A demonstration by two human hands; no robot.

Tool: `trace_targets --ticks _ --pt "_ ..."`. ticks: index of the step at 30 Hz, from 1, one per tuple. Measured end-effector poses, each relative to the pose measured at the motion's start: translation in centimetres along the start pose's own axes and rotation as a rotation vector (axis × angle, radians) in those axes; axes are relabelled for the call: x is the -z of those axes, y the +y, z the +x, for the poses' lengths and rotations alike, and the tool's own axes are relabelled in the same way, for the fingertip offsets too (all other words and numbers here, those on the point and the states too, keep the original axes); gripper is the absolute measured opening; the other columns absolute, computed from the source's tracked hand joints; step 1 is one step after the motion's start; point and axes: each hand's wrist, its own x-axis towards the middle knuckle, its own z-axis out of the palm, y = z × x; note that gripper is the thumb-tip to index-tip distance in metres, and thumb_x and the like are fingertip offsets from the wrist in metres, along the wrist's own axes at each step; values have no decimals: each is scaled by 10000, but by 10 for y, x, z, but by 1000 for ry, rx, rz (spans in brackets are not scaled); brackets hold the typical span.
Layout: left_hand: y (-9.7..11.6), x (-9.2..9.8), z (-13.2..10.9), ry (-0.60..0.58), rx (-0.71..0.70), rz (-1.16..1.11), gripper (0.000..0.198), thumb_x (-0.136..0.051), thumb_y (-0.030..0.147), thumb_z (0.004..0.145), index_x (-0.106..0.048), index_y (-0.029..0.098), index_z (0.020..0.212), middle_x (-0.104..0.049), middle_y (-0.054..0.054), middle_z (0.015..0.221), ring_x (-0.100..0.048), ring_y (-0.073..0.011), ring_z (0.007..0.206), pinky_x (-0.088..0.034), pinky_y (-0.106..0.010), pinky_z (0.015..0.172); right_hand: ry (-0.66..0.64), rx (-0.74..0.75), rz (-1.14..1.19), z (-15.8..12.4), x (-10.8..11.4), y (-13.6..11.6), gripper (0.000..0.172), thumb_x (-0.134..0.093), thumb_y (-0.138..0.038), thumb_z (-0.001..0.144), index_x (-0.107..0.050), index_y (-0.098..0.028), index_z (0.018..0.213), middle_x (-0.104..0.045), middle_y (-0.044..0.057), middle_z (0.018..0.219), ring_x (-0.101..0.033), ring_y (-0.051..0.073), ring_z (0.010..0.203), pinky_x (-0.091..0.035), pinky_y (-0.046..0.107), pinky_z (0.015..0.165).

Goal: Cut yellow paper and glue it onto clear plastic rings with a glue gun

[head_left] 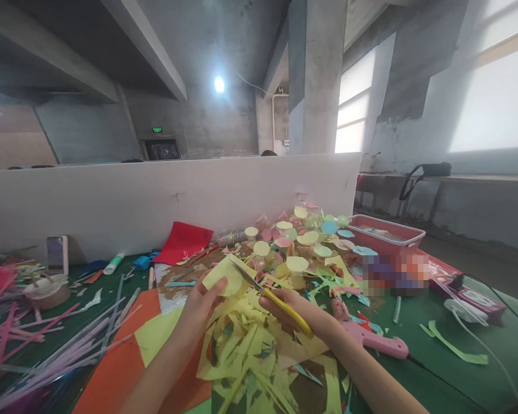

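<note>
R hand (300,313) w/ scissors (267,293) cutting yellow paper (224,279) held by L hand (198,310).

Left of the pink glue gun (366,338), pinched by its lower edge in the left hand (197,313): a small yellow paper piece (221,278), curved along the top, tilted upright. Closer to the glue gun, gripped in the right hand (294,313): scissors (271,298) with yellow handles, slim silver blades slanting up-left across the paper's right edge.
</note>
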Motion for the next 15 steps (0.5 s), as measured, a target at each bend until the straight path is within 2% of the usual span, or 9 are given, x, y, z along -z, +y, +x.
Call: trace_targets --ticks 7,12,15 --pt "-9 1 1 -90 42 -12 664 -806 391 630 -587 190 1224 -750 -72 964 -708 -250 823 -543 -303 641 -36 137 -131 -10 0 -16 434 -548 -603 856 -397 -207 761 -337 -58 665 -281 80 555 -271 212 480" --pt "-11 1 2 -28 57 20 619 -810 419 602 -637 151 1132 -758 -80 883 -709 -258 785 -540 -324 651 -40 72 -60 -7 0 -13 459 -555 -633 833 -386 -215 750 -318 -69 608 -281 78 520 -261 204 443" --pt "-10 1 1 32 1 129 529 -796 452 607 -690 125 1009 -756 -92 833 -701 -245 714 -522 -310 609 -23 29 -19 -4 -1 -6 471 -568 -641 818 -387 -214 734 -322 -75 574 -299 71 481 -267 197 418"
